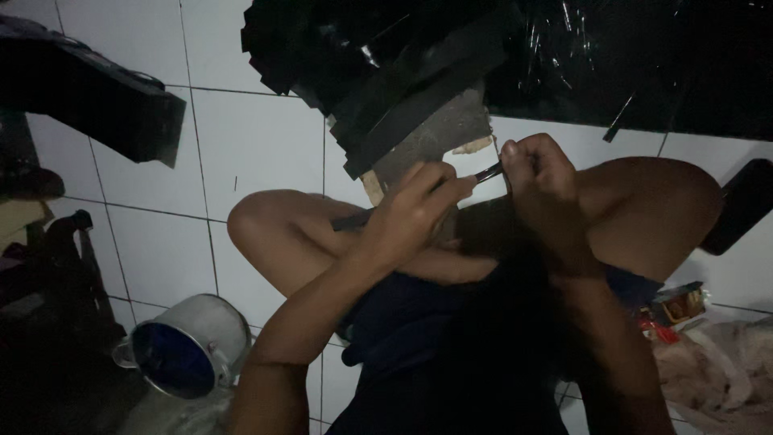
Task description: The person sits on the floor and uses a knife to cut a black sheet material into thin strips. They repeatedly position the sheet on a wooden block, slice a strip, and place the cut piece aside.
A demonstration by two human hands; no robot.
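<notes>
1. We see the left hand point(415, 213) raised over the bent knees, its fingers point(451, 189) curled tight around a thin dark strip point(419, 197).
2. The right hand point(541, 181) is fisted, thumb up, pinching the strip's other end just beside the left.
3. We count two hands, one strip held between them above the tiled floor point(258, 137), one stack of dark sheets point(403, 89) behind, and one metal pot point(187, 345) lower left.

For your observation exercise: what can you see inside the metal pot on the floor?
The metal pot lies tilted, its mouth showing only a dark bluish inside. No contents can be made out; the dim light hides its bottom.
</notes>
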